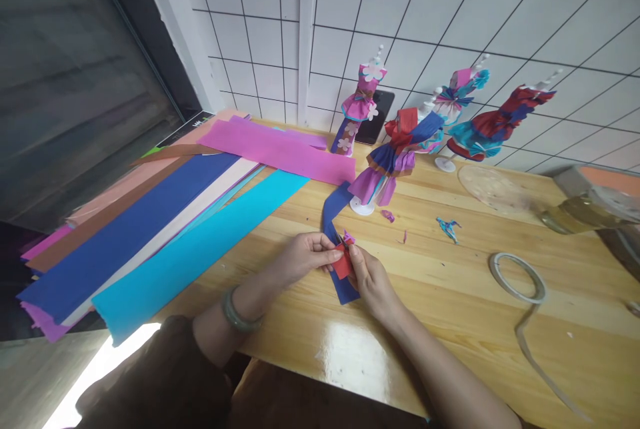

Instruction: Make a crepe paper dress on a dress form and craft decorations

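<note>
Near the middle of the wooden table, my left hand [310, 257] pinches the left edge of a small red paper piece [343, 265]. My right hand [369, 279] is closed at the right side of the same piece, its thumb and fingers bent. A dark pointed tool [341, 240] shows between the hands at the top of the red paper; its handle is hidden. A bit of pink paper [349, 237] sits just above. Under both hands lies a folded dark blue strip [346, 290], which runs up toward a small figure in a paper dress [395, 155].
Long coloured paper strips [200, 242] cover the left side. More dressed figures [500, 122] and a phone [375, 119] stand at the back. A tape roll [517, 277], paper scraps [449, 229] and a glass container [575, 214] are on the right.
</note>
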{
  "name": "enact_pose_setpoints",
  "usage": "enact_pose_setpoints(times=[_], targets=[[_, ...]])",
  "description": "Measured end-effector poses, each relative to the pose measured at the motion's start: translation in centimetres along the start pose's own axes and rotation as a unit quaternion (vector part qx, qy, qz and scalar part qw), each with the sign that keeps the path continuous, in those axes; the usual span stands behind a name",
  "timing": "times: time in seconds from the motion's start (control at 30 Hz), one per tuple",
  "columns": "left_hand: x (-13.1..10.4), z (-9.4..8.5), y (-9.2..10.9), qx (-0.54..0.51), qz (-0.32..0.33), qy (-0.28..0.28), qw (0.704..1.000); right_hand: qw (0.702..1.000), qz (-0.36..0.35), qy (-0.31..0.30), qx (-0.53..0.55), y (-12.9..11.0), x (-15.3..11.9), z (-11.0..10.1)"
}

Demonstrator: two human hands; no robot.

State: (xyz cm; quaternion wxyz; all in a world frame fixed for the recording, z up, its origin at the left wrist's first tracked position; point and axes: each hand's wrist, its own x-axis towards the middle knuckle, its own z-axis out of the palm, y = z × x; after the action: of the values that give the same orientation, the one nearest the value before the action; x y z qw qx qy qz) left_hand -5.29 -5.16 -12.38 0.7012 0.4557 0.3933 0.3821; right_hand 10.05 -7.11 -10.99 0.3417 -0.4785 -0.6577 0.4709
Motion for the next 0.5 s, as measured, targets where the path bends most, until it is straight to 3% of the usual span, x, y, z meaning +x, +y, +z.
enact_pose_setpoints(times=[0.5], targets=[[-0.18, 0.03, 0.60, 0.015, 0.013, 0.000, 1.000, 0.999, 0.002, -0.009, -0.036, 0.30, 0.01, -0.37]])
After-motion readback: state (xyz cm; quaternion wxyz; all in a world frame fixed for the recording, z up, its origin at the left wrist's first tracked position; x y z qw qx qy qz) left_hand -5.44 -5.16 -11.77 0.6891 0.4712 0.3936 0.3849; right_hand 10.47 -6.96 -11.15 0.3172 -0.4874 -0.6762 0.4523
